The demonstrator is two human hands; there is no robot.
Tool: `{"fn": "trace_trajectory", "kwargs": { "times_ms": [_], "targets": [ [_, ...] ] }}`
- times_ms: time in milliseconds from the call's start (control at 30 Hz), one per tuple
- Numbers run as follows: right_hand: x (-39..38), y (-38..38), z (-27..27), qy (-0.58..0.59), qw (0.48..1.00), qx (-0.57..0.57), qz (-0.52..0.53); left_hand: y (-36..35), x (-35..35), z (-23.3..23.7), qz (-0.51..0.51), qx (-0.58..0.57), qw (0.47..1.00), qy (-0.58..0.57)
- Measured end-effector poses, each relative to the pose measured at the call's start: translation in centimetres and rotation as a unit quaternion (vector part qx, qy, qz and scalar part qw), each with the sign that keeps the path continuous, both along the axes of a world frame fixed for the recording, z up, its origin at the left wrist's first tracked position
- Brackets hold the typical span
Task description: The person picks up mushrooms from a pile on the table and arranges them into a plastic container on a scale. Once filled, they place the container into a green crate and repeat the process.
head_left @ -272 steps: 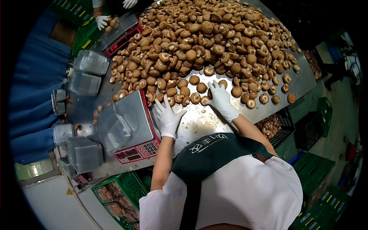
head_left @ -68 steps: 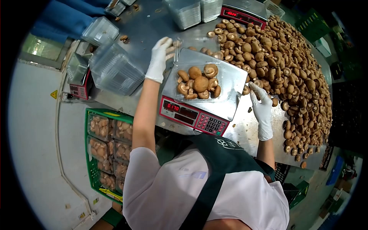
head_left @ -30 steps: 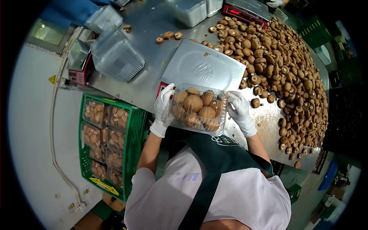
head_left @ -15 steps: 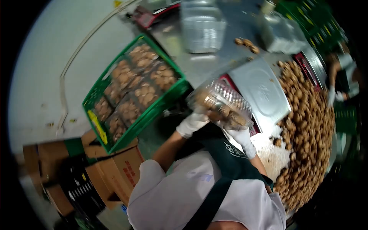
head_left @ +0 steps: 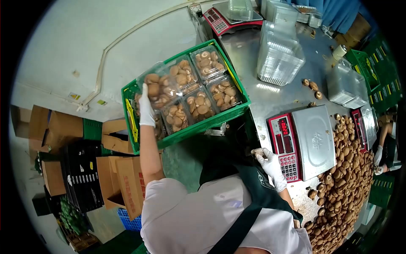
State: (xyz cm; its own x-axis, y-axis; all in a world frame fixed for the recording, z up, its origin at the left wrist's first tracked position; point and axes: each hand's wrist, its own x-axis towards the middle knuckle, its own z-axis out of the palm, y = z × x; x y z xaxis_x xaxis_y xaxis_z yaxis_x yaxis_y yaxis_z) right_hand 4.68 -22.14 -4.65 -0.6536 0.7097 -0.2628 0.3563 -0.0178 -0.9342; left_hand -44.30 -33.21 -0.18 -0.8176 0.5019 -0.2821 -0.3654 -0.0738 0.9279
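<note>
My left hand (head_left: 146, 108), in a white glove, grips the near side of a clear plastic clamshell box of mushrooms (head_left: 158, 86) at the left end of a green crate (head_left: 186, 133). The box sits tilted above other packed mushroom boxes (head_left: 198, 106) in the crate. Beside a red digital scale (head_left: 292, 146), my right hand (head_left: 270, 166), also gloved, is held low with its fingers loosely bent and somewhat apart. No object shows clearly in it; the fingertips are small and dark.
Loose mushrooms (head_left: 338, 190) are heaped on the metal table's right side. Stacked empty clear boxes (head_left: 280, 55) stand at the back, near a second scale (head_left: 228, 19). Cardboard boxes (head_left: 127, 182) lie at lower left. A co-worker's gloved hand (head_left: 378, 155) appears at far right.
The mushroom box has moved left from in front of the scale to over the crate, carried by my left hand. My right hand has let go of it and stays near the scale.
</note>
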Motion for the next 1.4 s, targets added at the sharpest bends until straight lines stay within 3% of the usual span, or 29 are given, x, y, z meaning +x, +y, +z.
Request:
{"fn": "trace_trajectory", "kwargs": {
  "times_ms": [33, 100, 167, 200, 233, 267, 300, 333, 367, 433, 567, 633, 733, 767, 833, 900, 967, 1033, 1067, 1200, 1367, 1400],
  "targets": [
    [0.1, 0.0, -0.3, -0.014, 1.000, -0.003, 0.006, -0.3, -3.4, -1.6, 0.008, -0.069, 0.998, 0.013],
    [0.0, -0.4, -0.4, -0.012, 1.000, -0.004, -0.009, 1.0, -7.1, -5.8, 0.013, -0.219, 0.955, 0.199],
    [-0.1, -0.3, 0.4, -0.016, 0.998, 0.066, 0.008, 1.8, -11.1, -12.2, 0.022, -0.492, 0.802, 0.337],
    [0.0, -0.4, 0.3, -0.015, 0.996, 0.085, -0.007, 2.8, -9.5, -10.8, -0.001, -0.577, 0.728, 0.370],
    [0.1, -0.4, 1.3, -0.051, 0.989, 0.137, -0.016, 5.3, -3.9, -4.8, 0.025, -0.609, 0.727, 0.316],
    [0.4, -0.2, 1.8, -0.088, 0.985, 0.147, -0.016, 6.3, -5.7, -7.5, 0.049, -0.627, 0.699, 0.340],
    [0.8, -0.2, 1.1, -0.112, 0.986, 0.119, -0.018, 8.1, -4.0, -5.4, 0.016, -0.660, 0.657, 0.365],
    [1.2, -0.3, 0.1, -0.119, 0.984, 0.131, -0.034, 9.4, -5.6, -7.9, 0.037, -0.646, 0.580, 0.495],
    [1.5, -0.3, -1.6, -0.081, 0.985, 0.146, -0.051, 11.7, -5.9, -8.2, 0.063, -0.575, 0.581, 0.573],
    [1.8, -0.4, -1.3, -0.092, 0.986, 0.116, -0.082, 17.7, -4.2, -6.6, 0.019, -0.402, 0.676, 0.617],
    [2.6, -0.8, -0.3, -0.122, 0.979, 0.104, -0.127, 27.3, 7.4, 0.8, -0.191, -0.019, 0.726, 0.661],
    [3.1, -1.0, 0.2, -0.149, 0.974, 0.089, -0.146, 30.2, 12.6, 2.5, -0.261, 0.046, 0.633, 0.728],
    [4.2, -1.6, -0.2, -0.156, 0.966, 0.081, -0.192, 33.7, 17.7, 2.3, -0.348, 0.036, 0.565, 0.747],
    [4.6, -2.0, 0.0, -0.153, 0.964, 0.082, -0.204, 35.0, 18.2, 1.6, -0.328, -0.026, 0.479, 0.814],
    [5.6, -2.7, 0.6, -0.136, 0.960, 0.049, -0.241, 36.2, 19.3, 1.4, -0.289, -0.142, 0.429, 0.844],
    [6.4, -3.5, -0.2, -0.157, 0.949, 0.056, -0.266, 36.9, 20.1, 3.2, -0.316, -0.180, 0.423, 0.830],
    [7.2, -4.4, 0.1, -0.093, 0.948, 0.040, -0.303, 37.5, 20.7, 3.9, -0.346, -0.220, 0.414, 0.813],
    [7.9, -5.1, 0.6, -0.138, 0.941, 0.022, -0.308, 38.7, 19.7, 3.7, -0.365, -0.163, 0.533, 0.746],
    [8.2, -5.4, 0.5, -0.150, 0.937, 0.025, -0.313, 39.4, 19.1, 3.4, -0.348, -0.113, 0.565, 0.739],
    [9.5, -6.9, -0.6, -0.139, 0.927, 0.038, -0.347, 40.6, 18.9, 5.7, -0.416, -0.152, 0.643, 0.624],
    [10.8, -9.2, -1.9, -0.115, 0.907, 0.049, -0.403, 38.2, 21.6, 9.0, -0.390, -0.090, 0.685, 0.608],
    [11.2, -9.6, -2.4, -0.112, 0.905, 0.044, -0.408, 39.0, 20.5, 8.8, -0.363, -0.070, 0.643, 0.671]
  ]
}}
